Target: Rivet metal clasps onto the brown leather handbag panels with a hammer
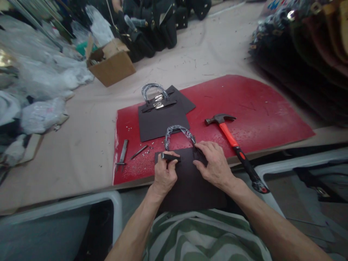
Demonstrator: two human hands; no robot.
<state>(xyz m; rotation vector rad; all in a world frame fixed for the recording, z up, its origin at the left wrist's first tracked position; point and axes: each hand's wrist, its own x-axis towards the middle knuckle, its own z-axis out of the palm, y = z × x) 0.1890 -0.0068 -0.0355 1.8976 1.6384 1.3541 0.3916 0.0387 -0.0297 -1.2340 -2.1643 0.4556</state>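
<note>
A black bag panel (191, 192) lies partly on the red mat and reaches over the table edge towards my body. Its arched handle (178, 128) is wrapped in clear plastic. My left hand (165, 175) is closed around a short dark bar (170, 157) over the panel's left upper part; its exact kind is unclear. My right hand (214, 161) has thumb and fingers closed on the dark strap end (199, 155) at the handle's right foot. A claw hammer (228, 134) with an orange and black grip rests right of my right hand.
The red mat (261, 108) carries another black panel (163, 123) with a wrapped handle, a thin metal punch (139, 152) and a forked metal tool (123, 154). Behind stand a cardboard box (112, 69) and black bags (152, 32). Stacked pieces (299, 61) fill the right; plastic bags (40, 76) the left.
</note>
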